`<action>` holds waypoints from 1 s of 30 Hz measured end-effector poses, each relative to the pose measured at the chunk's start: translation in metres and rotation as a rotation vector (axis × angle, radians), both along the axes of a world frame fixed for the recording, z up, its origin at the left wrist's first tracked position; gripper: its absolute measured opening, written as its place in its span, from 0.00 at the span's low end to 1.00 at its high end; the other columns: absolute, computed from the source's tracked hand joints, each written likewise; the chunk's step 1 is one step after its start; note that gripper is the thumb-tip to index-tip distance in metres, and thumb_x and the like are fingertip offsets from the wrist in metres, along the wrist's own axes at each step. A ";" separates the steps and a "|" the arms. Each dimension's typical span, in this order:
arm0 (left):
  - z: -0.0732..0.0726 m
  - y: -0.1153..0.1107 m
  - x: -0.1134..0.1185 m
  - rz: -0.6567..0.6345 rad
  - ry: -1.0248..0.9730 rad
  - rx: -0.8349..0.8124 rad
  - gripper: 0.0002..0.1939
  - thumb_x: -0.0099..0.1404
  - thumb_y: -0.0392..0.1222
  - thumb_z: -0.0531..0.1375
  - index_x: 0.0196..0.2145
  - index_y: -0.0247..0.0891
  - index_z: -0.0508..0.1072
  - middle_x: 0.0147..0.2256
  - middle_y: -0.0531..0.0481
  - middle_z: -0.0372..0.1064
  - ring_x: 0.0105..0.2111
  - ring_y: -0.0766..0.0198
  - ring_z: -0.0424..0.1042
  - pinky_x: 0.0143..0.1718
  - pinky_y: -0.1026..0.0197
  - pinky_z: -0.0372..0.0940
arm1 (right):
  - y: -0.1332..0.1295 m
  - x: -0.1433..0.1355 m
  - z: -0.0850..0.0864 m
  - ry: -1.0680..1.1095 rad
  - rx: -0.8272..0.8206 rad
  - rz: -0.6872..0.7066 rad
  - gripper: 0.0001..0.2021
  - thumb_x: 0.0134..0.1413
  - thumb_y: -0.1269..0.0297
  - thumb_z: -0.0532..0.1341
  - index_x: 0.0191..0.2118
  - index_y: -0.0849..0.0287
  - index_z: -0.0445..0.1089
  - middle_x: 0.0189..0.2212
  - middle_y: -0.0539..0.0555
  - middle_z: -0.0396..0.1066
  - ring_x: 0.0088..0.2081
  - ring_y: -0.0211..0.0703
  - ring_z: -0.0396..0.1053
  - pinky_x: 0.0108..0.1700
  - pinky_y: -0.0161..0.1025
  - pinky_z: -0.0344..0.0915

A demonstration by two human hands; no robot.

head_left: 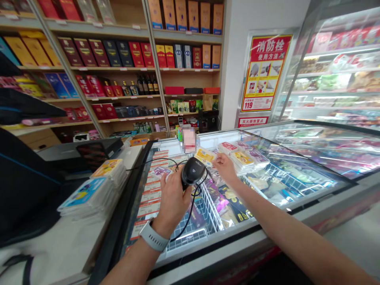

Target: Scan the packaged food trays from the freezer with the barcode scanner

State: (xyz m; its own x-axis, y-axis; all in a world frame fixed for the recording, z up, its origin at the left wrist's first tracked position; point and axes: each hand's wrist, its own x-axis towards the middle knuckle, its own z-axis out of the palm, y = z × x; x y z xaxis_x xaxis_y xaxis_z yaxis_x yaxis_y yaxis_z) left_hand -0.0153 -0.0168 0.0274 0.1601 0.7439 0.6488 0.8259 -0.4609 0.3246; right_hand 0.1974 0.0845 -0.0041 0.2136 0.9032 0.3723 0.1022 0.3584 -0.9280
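Observation:
My left hand (173, 196), a grey watch strap on its wrist, is wrapped round a black handheld scanner (192, 172) with a black cable. Just past the scanner, my right hand (225, 168) pinches the right end of a flat clear pack with a yellow label (205, 155). Stacks of similar clear packs (243, 158) with red, yellow and purple labels lie on the glass freezer top, right beside my right hand. Another pack with a purple label (161, 171) lies behind my left hand.
More packs with blue and yellow labels (84, 192) are stacked on the white counter (56, 253) at the left. Below the glass are wire baskets (212, 206) of goods. Shelves of boxes (118, 69) stand behind; the scanner's cable loops across the freezer top.

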 end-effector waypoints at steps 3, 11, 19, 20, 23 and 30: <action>0.000 0.000 0.000 -0.010 0.012 0.005 0.26 0.63 0.36 0.55 0.59 0.34 0.59 0.53 0.40 0.69 0.55 0.51 0.67 0.62 0.41 0.48 | 0.002 -0.002 -0.010 0.026 -0.016 0.028 0.14 0.43 0.57 0.62 0.37 0.57 0.64 0.26 0.48 0.69 0.29 0.40 0.71 0.33 0.41 0.74; 0.000 0.000 0.000 -0.010 0.029 0.018 0.26 0.64 0.37 0.55 0.59 0.35 0.58 0.53 0.40 0.69 0.54 0.51 0.67 0.62 0.41 0.47 | 0.001 -0.002 -0.014 0.032 -0.012 0.077 0.14 0.43 0.58 0.63 0.37 0.56 0.63 0.28 0.49 0.72 0.30 0.41 0.73 0.36 0.43 0.74; 0.000 -0.001 0.000 -0.017 0.025 0.017 0.27 0.63 0.37 0.56 0.60 0.36 0.58 0.54 0.40 0.69 0.54 0.51 0.66 0.62 0.42 0.48 | 0.000 -0.003 -0.016 0.043 -0.028 0.095 0.15 0.43 0.55 0.63 0.36 0.56 0.64 0.28 0.49 0.73 0.30 0.41 0.74 0.38 0.44 0.75; 0.001 -0.001 0.000 -0.015 0.025 0.013 0.27 0.63 0.37 0.56 0.60 0.36 0.58 0.54 0.40 0.69 0.55 0.51 0.66 0.62 0.42 0.47 | 0.000 -0.003 -0.016 0.043 -0.030 0.095 0.15 0.43 0.55 0.63 0.36 0.56 0.64 0.28 0.49 0.73 0.30 0.41 0.74 0.38 0.44 0.75; 0.000 -0.001 0.000 -0.002 0.025 0.001 0.28 0.64 0.38 0.56 0.61 0.35 0.57 0.53 0.40 0.69 0.55 0.51 0.66 0.62 0.42 0.46 | 0.000 -0.002 -0.016 0.037 -0.032 0.092 0.14 0.44 0.56 0.63 0.36 0.56 0.64 0.28 0.49 0.73 0.30 0.41 0.74 0.38 0.43 0.74; 0.000 0.000 0.000 -0.009 0.039 0.019 0.27 0.64 0.38 0.55 0.60 0.35 0.57 0.53 0.39 0.69 0.54 0.51 0.67 0.62 0.42 0.48 | 0.001 0.000 -0.017 0.007 -0.054 0.081 0.15 0.44 0.55 0.64 0.36 0.56 0.65 0.30 0.50 0.75 0.29 0.40 0.73 0.32 0.39 0.73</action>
